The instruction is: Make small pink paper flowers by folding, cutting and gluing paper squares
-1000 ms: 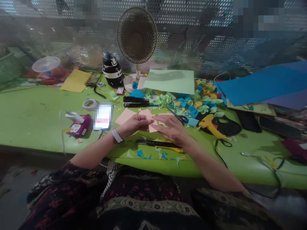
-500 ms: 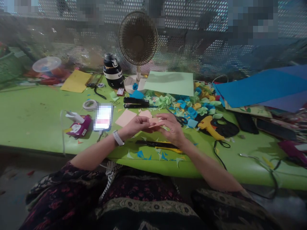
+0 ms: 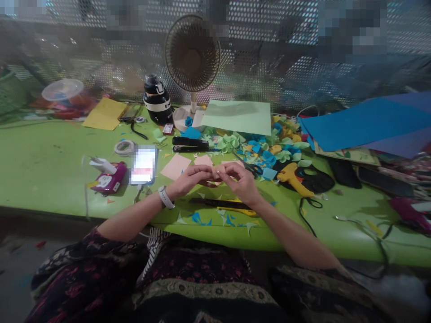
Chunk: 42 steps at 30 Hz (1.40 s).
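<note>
Between my hands, above the green table, is a small piece of pink paper (image 3: 218, 170), partly hidden by my fingers. My left hand (image 3: 193, 178), with a white watch (image 3: 166, 197) on its wrist, is closed on the paper's left side. My right hand (image 3: 239, 180) pinches its right side between thumb and fingers. Behind my left hand lies a pink paper square (image 3: 175, 166), with another pink piece (image 3: 203, 160) beside it. A yellow-handled cutter (image 3: 235, 205) lies just in front of my hands. Blue and green paper scraps (image 3: 201, 219) are strewn near the front edge.
Behind my hands are a black stapler (image 3: 190, 144), a fan (image 3: 193, 54) and a bottle (image 3: 157, 101). Curled paper pieces (image 3: 232, 142) heap at right, near a yellow glue gun (image 3: 292, 178). A phone (image 3: 143, 165) and tape roll (image 3: 124, 147) lie left; blue sheets (image 3: 363, 123) at far right.
My right fingers have come down from a raised, spread position into a closer pinch on the pink paper. The paper has turned between my hands. The view has shifted slightly.
</note>
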Tool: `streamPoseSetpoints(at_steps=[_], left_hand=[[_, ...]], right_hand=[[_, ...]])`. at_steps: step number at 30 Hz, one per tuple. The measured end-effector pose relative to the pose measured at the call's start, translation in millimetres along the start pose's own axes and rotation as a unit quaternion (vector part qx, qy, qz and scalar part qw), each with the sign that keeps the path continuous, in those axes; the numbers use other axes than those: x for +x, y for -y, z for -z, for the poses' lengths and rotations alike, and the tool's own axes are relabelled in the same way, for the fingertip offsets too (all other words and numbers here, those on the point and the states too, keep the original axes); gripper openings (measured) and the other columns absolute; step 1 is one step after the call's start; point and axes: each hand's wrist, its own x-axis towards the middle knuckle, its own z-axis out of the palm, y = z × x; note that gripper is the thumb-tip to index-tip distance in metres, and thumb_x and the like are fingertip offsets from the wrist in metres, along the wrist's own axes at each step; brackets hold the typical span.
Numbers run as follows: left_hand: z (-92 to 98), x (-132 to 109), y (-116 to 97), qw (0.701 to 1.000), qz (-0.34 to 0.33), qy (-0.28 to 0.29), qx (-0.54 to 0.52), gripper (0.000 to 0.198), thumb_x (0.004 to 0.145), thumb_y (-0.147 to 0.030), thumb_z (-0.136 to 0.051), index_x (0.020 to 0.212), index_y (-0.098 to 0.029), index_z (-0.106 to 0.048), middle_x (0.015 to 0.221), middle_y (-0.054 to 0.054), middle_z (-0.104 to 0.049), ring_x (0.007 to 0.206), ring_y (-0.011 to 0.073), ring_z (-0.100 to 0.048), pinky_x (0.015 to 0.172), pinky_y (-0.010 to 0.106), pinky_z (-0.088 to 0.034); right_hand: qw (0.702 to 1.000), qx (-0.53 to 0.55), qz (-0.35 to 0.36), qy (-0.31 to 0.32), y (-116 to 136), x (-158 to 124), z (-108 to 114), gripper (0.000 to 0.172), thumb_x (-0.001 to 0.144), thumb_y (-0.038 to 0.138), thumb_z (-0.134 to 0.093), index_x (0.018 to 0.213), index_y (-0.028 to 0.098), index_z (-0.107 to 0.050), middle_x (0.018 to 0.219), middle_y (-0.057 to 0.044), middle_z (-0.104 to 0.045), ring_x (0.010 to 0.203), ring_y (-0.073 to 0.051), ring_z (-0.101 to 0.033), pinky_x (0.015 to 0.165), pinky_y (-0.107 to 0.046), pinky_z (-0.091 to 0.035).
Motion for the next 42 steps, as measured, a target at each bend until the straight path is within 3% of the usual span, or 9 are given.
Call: streamPoseSetpoints(at_steps=[9,26,31,35,39,42], left_hand=[[-5.3,-1.0,-1.9,0.998,-0.026,0.005,0.052,0.040,0.081,-0.049,-0.077,0.096,-0.012,-0.074,0.096,0.010,-0.077,0.093,0.0196,-0.074,0.087,0.035,-0.061],[-4.7,0.3,3.1,0.997,-0.042,0.009,0.056,0.045,0.083,-0.053,-0.074,0.103,-0.012,-0.076,0.103,0.012,-0.077,0.093,0.0207,-0.075,0.092,0.038,-0.062],[-5.7,0.0,0.8,0.997,-0.055,0.012,0.056,0.044,0.083,-0.053,-0.074,0.096,-0.012,-0.075,0.093,0.008,-0.076,0.088,0.0185,-0.074,0.091,0.037,-0.063],[-10.0,-2.1,-3.7,0.996,-0.053,-0.004,0.071,0.044,0.082,-0.056,-0.073,0.085,-0.012,-0.071,0.085,0.005,-0.072,0.088,0.0189,-0.074,0.087,0.035,-0.064],[-14.1,-3.9,-3.8,0.995,-0.040,0.004,0.088,0.046,0.082,-0.058,-0.072,0.085,-0.013,-0.069,0.086,0.006,-0.072,0.090,0.0193,-0.075,0.084,0.032,-0.064],[-13.9,-4.3,-2.9,0.996,-0.020,0.016,0.087,0.048,0.081,-0.061,-0.072,0.084,-0.013,-0.067,0.085,0.006,-0.073,0.091,0.0201,-0.075,0.085,0.033,-0.063]], right_hand=[[1.000,0.016,-0.019,0.015,0.1,-0.2,-0.4,0.040,0.086,0.061,-0.067,0.080,0.022,-0.060,0.080,-0.004,-0.066,0.073,-0.017,-0.065,0.068,-0.032,-0.057],[1.000,-0.007,-0.006,0.018,-1.4,-0.7,-0.2,0.037,0.090,0.058,-0.063,0.080,0.022,-0.061,0.082,-0.005,-0.067,0.076,-0.018,-0.064,0.072,-0.033,-0.055],[0.999,0.014,-0.026,0.038,-1.2,-1.3,0.6,0.036,0.089,0.058,-0.063,0.087,0.021,-0.062,0.086,-0.006,-0.068,0.080,-0.019,-0.065,0.074,-0.034,-0.056],[0.998,0.040,-0.051,0.013,5.4,0.7,5.9,0.042,0.085,0.063,-0.066,0.088,0.023,-0.055,0.086,-0.004,-0.066,0.076,-0.017,-0.063,0.069,-0.031,-0.053],[0.997,-0.012,-0.061,0.038,10.4,3.6,9.1,0.045,0.089,0.066,-0.058,0.081,0.022,-0.054,0.076,-0.001,-0.059,0.069,-0.015,-0.056,0.063,-0.030,-0.047],[0.998,-0.051,-0.018,0.041,8.9,4.3,6.9,0.043,0.093,0.062,-0.055,0.078,0.022,-0.054,0.074,-0.002,-0.057,0.069,-0.016,-0.053,0.065,-0.031,-0.044]])
